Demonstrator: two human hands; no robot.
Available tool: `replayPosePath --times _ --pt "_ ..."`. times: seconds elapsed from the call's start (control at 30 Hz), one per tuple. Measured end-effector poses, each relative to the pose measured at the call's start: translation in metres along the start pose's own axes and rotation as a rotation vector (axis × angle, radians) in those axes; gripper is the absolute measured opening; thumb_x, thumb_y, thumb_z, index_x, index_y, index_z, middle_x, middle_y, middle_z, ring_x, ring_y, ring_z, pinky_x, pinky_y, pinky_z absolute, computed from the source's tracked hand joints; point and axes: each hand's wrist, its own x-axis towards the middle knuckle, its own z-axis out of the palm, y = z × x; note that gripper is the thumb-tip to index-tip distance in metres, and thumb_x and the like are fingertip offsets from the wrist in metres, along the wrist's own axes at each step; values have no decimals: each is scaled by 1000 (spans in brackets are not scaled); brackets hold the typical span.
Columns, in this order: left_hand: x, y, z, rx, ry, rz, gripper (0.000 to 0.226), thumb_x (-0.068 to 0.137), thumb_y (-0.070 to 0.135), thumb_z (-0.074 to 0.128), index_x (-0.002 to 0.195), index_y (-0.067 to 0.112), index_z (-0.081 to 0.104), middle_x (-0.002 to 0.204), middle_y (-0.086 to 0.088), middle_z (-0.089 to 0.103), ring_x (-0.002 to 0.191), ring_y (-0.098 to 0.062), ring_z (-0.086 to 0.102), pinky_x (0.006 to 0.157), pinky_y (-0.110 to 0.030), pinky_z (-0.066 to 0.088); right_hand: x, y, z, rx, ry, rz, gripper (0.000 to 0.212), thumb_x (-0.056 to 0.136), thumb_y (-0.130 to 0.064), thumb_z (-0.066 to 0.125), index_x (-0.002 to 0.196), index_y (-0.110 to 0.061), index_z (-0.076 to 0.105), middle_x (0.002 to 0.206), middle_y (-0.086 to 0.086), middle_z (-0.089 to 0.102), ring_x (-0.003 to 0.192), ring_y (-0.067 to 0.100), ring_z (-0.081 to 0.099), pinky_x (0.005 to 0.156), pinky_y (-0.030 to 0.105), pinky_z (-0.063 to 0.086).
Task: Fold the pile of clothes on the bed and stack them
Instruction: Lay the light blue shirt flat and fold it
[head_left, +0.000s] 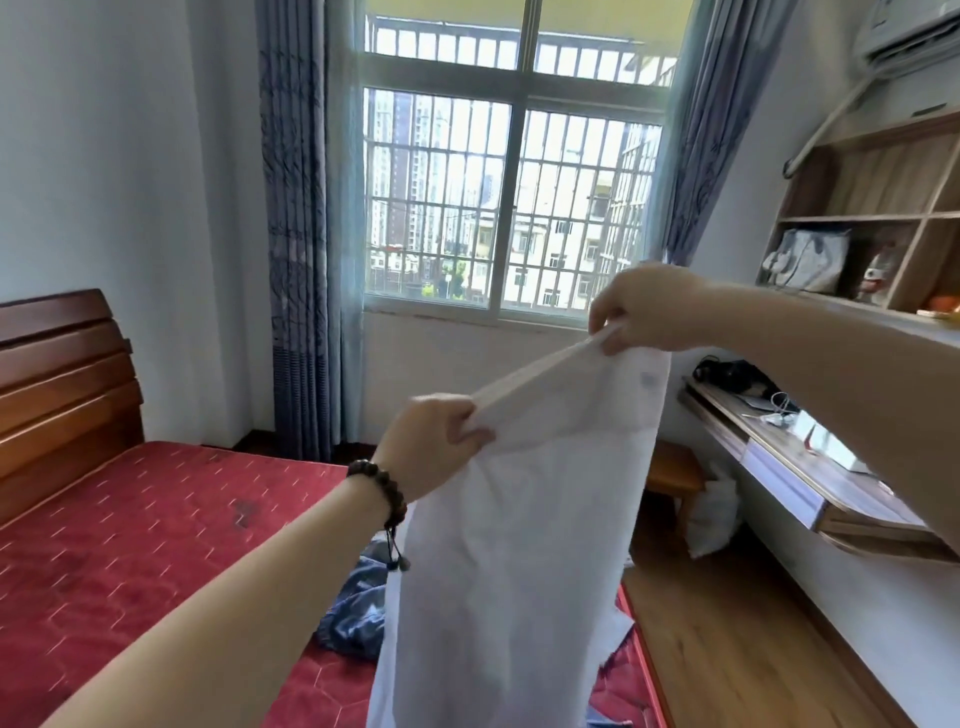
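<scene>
I see the red bed (130, 530) below, a white garment (519, 545) hanging over its edge area, blue clothes (353, 613) behind it. My left hand (431, 447) and right hand (649, 306) each pinch its top hem, stretched taut.

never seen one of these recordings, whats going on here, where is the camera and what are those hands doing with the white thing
There is no machine here. One camera is worn on a person's head and looks forward and down, so you see their own arms. The left hand and the right hand each pinch the top edge of a white garment, holding it up stretched so it hangs down over the bed. On the red mattress behind it lies a crumpled blue garment, not yet folded. A desk stands on the right.
</scene>
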Motion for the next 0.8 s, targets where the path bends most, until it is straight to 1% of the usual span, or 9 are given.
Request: replayPosePath --times 0.03,0.17,0.27,0.37,0.47,0.57,0.63,0.7,0.8 --pt "-7 -9 8 5 -26 -16 36 75 43 64 59 14 50 54 8 40 51 -7 35 53 -30 30 3 -2 5 20 -19 -1 14 85 -30 70 99 -29 70 82 -15 53 90 14 51 78 30 40" --pt "-28 -19 32 -63 17 -45 49 74 44 68 55 24 28 56 9 32 52 -9 35 51 -17 25 13 -9 1 73 82 -39 12 85 -30 69 96 -26 70 83 -10 55 90 16 50 82 33 43" --pt "-45 -26 46 -128 28 -112 45 73 41 71 55 15 39 59 10 37 54 -8 39 51 -15 27 18 -15 0 27 72 -71 8 84 -30 68 89 -25 70 77 -10 54 85 17 50 74 30 39" --pt "-73 -33 64 -140 8 -182 42 75 38 72 62 4 52 68 6 45 61 -8 44 56 -13 32 21 -16 0 20 55 -62 3 85 -29 66 85 -26 67 81 -5 58 86 16 52 73 29 37" --pt "-109 -42 86 -166 4 -233 27 75 38 69 71 11 65 74 7 50 67 -12 50 61 -12 35 23 -15 1 9 74 -46 6 86 -28 64 90 -25 66 90 -3 59 91 16 50 76 30 38" --pt "-145 -53 111 -204 -65 -273 24 73 41 65 65 21 57 75 12 48 66 -8 49 62 -18 39 23 -13 -2 -17 81 -19 8 87 -28 63 94 -26 65 92 -5 55 93 16 47 78 30 37" --pt "-166 -61 128 -238 -99 -328 27 70 46 61 68 21 49 72 14 46 65 -6 48 63 -22 43 20 -13 -4 1 86 13 7 88 -28 64 94 -26 65 90 -6 55 93 15 48 79 31 39" --pt "-178 -64 146 -252 -160 -379 29 68 49 58 72 20 53 73 9 54 69 -13 56 67 -28 48 15 -12 -6 35 109 38 5 87 -27 65 91 -28 64 85 -9 54 91 16 49 80 32 42" --pt "-181 -56 166 -196 -311 -437 39 76 45 59 79 8 68 88 -9 65 81 -31 64 74 -34 49 6 -11 -8 36 156 46 6 87 -25 64 93 -26 66 84 -9 55 89 16 49 79 29 36"
